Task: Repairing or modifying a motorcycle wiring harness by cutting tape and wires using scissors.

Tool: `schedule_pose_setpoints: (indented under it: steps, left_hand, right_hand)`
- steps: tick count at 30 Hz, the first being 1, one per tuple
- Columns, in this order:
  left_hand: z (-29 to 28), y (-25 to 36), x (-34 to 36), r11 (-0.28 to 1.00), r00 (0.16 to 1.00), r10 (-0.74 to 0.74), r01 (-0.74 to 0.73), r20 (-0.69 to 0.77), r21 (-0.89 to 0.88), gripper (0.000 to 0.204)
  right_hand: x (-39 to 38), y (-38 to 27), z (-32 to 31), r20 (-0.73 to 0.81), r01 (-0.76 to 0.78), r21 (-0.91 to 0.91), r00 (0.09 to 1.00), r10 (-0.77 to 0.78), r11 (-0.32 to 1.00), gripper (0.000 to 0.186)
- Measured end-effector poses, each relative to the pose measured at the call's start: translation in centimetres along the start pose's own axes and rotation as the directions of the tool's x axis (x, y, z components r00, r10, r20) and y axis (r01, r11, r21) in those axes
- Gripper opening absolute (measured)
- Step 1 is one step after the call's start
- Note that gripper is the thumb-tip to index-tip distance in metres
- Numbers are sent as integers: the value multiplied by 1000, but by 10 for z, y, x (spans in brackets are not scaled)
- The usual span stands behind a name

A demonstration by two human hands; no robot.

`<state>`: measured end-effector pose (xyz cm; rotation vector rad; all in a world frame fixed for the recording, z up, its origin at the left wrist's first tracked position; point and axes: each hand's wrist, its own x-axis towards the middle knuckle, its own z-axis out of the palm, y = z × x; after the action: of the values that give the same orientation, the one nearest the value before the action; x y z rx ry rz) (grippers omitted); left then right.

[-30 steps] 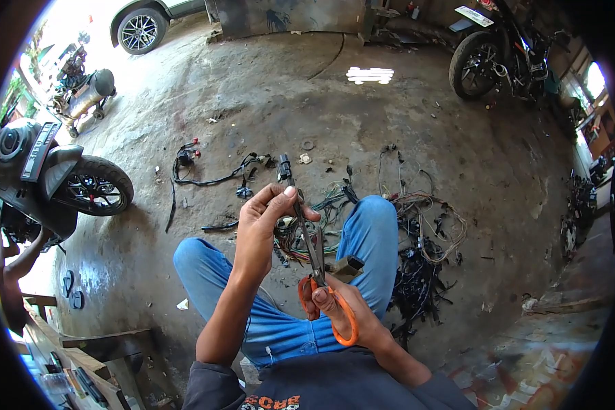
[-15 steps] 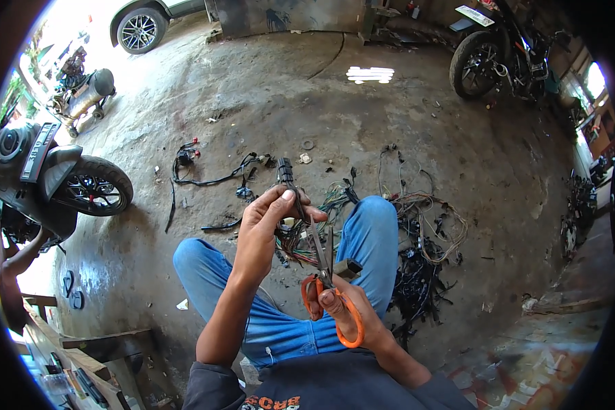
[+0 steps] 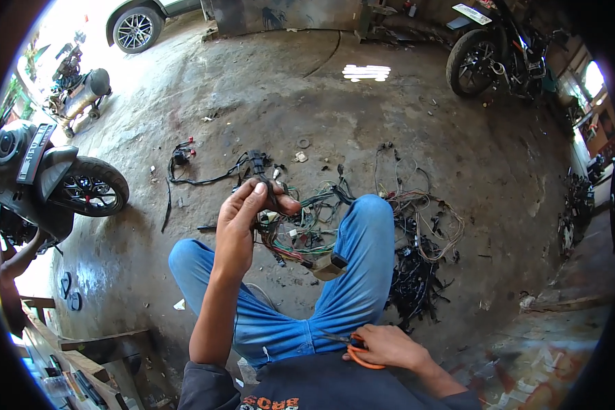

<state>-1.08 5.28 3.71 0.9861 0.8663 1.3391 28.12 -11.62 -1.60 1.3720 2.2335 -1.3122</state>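
Note:
My left hand (image 3: 238, 213) pinches a black taped wire bundle between thumb and fingers. A black multi-way connector (image 3: 256, 162) sticks up at the bundle's top end. Below hang loose coloured wires (image 3: 301, 236), leading down to a dark boxy module (image 3: 329, 267) beside my right knee. Low over my lap, my right hand (image 3: 391, 347) is closed on orange-handled scissors (image 3: 364, 358). Their blades point left across my jeans, and part of the handles is hidden under the fingers.
On the concrete floor lie a black cable with red-tipped ends (image 3: 184, 179), a tangle of thin wires (image 3: 444, 232) and a heap of black scraps (image 3: 417, 283). Motorcycles stand at left (image 3: 92, 184) and far right (image 3: 475, 65). A wooden bench (image 3: 61, 348) is at lower left.
My right hand has drawn the scissors back from the wires down to my lap. My left hand has shifted slightly left with the bundle, and the module now shows more fully.

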Motion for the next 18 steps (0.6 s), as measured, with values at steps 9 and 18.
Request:
schedule_pose_setpoints:
  steps: [9,18]
  left_hand:
    - [-3,-5,-3,1000,999,0,1,-36,12,24]
    - [-6,-17,-18,987,996,79,-82,32,137,23]
  right_hand:
    - [6,-5,8,12,137,-114,991,-136,984,50]
    - [58,-78,-73,-674,498,197,695,-252,844,27]
